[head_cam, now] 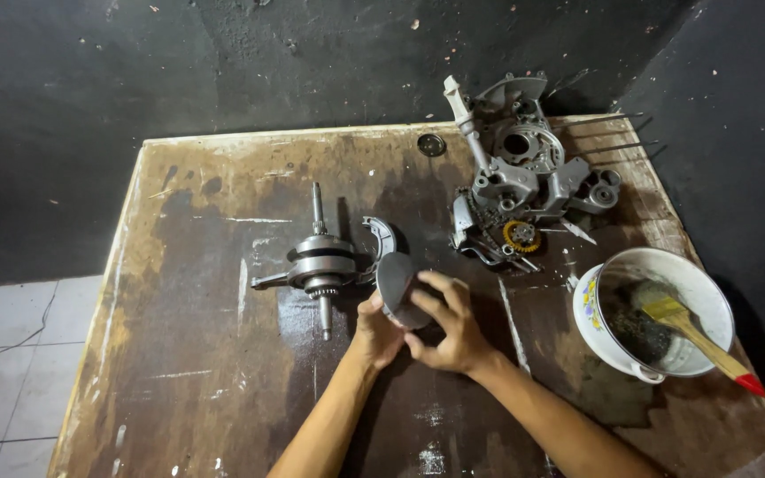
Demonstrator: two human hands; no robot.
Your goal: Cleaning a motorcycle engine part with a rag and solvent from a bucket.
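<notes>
Both hands, the left hand [375, 329] and right hand [449, 332], grip a dark round disc [397, 289] above the stained desk [205, 354], just beside a crankshaft [320, 261], with a brush [697, 335] in a white bowl [710, 292] nearby.

Both hands [418, 323] around dark round part [397, 288]

Dark round piston [397, 289], tilted, held above the stained table's middle.

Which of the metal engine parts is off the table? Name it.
The dark round disc-shaped part, held between the left hand and right hand. The crankshaft and the grey crankcase lie on the table.
</notes>
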